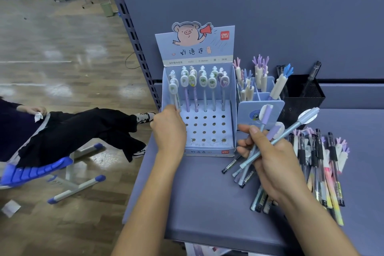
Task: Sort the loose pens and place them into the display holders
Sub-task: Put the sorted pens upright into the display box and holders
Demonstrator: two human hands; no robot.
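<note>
Two bare forearms reach in from below over the purple-grey shelf [199,189]. The right hand [268,164] is closed around a small bunch of pastel pens [276,141], their flat round toppers fanning up and to the right, tips pointing down-left. The left hand [169,129] sits at the front-left corner of the pig-printed display box [207,147], fingers pinched on the barrel of a pen [174,97] standing in the leftmost column. The back rows of that box hold upright pens with oval toppers; the front rows of holes are bare.

Just right of the box stands a smaller blue holder [259,114] with antler-topped pens, partly hidden behind the right hand's bunch, and beyond it a black mesh cup [305,97]. A loose pile of clear-barrelled pens [320,168] lies on the shelf under and right of the right wrist.

Off to the left, a seated person's legs [87,129] stretch across the wooden floor from a blue chair [35,170].
</note>
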